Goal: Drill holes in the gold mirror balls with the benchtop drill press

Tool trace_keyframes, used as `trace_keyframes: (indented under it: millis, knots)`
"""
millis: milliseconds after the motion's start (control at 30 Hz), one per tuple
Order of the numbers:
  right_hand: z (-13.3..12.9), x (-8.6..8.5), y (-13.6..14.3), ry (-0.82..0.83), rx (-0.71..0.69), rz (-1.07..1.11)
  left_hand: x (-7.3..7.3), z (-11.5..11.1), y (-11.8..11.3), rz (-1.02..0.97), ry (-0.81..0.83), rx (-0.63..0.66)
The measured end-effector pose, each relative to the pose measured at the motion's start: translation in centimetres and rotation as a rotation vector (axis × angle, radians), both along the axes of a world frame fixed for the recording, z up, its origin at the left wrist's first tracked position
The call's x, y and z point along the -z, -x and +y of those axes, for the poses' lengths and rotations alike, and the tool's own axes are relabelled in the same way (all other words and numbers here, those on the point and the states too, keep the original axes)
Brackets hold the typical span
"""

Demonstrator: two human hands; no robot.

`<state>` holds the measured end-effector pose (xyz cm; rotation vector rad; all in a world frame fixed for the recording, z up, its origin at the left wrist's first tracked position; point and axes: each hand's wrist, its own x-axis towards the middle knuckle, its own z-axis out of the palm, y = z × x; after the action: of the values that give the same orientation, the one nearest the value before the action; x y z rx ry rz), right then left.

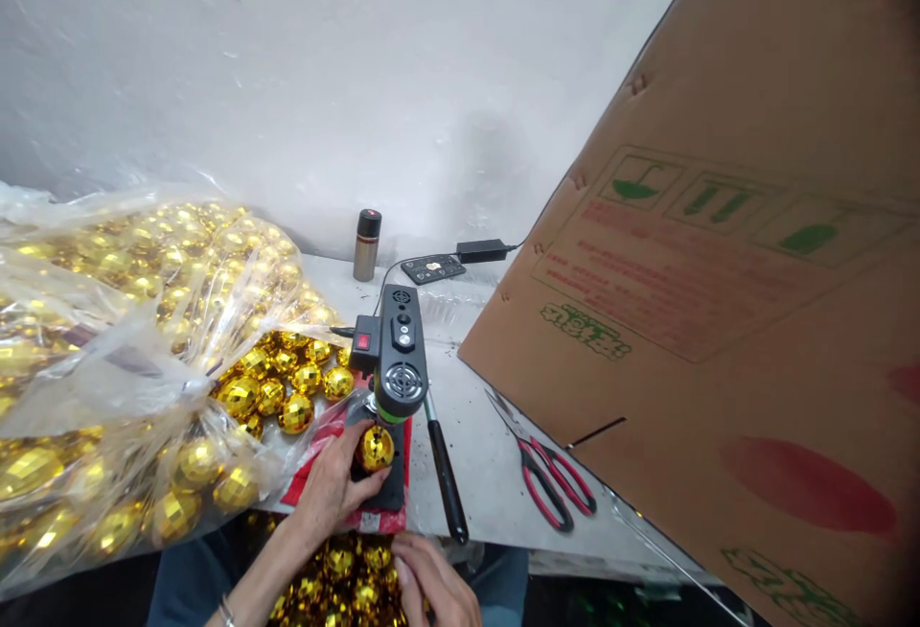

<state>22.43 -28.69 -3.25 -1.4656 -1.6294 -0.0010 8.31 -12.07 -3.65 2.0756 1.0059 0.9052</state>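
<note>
My left hand [334, 483] is closed around a shiny gold faceted ball [377, 448], thumb on its near side and fingers on its far side. It holds the ball below the head of a small black bench machine [402, 349] with round vents and a black lever handle [449, 483]. A dark bead-like spot shows on top of the ball. Lower down, my right hand [438, 584] is over a heap of gold balls [345, 574] at my lap. Its thumb and fingers are drawn together, and whatever lies between them is hidden.
Large clear plastic bags of gold balls [144, 349] fill the left side, with loose balls [287, 387] spilling out. Red-handled scissors [553, 478] lie right of the machine. A big cardboard box [690, 320] leans in from the right. Behind stand a flask [366, 245], phone [432, 268] and power adapter [481, 250].
</note>
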Motion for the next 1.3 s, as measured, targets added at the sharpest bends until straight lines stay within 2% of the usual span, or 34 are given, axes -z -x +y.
trace_keyframes:
  millis: [67,167,267,367,467,567,633,700,933,1300]
  knots:
    - [0.1,-1.9,-1.2,0.027,-0.042,-0.005,0.0,0.2,-0.1,0.022,-0.004,-0.016]
    - [0.6,-4.5,-3.1,0.015,0.014,-0.003,0.0,0.4,-0.6,0.050,-0.035,-0.065]
    - [1.7,-6.5,-4.1,-0.092,0.109,-0.021,-0.1,0.6,-0.9,0.062,-0.038,-0.057]
    - [3.2,-8.4,-3.6,-0.228,0.185,-0.038,-0.2,0.7,-0.9,0.083,-0.029,0.001]
    - [4.9,-11.1,-2.4,-0.352,0.117,-0.101,-0.3,0.7,-0.7,0.116,-0.013,0.029]
    - [6.4,-13.6,-1.4,-0.363,0.028,-0.085,-0.4,0.7,-0.6,0.139,0.007,0.043]
    - [7.4,-14.4,-0.9,-0.360,-0.002,-0.045,-0.5,0.7,-0.6,0.148,0.021,0.055]
    - [8.3,-14.2,-0.5,-0.384,0.000,-0.021,-0.5,0.7,-0.6,0.153,0.033,0.058]
    - [9.7,-10.7,0.5,-0.530,0.034,0.030,-0.4,0.5,-1.0,0.131,0.035,0.043]
    - [9.6,-9.4,0.9,-0.530,0.044,0.130,-0.3,0.5,-1.0,0.136,0.052,0.055]
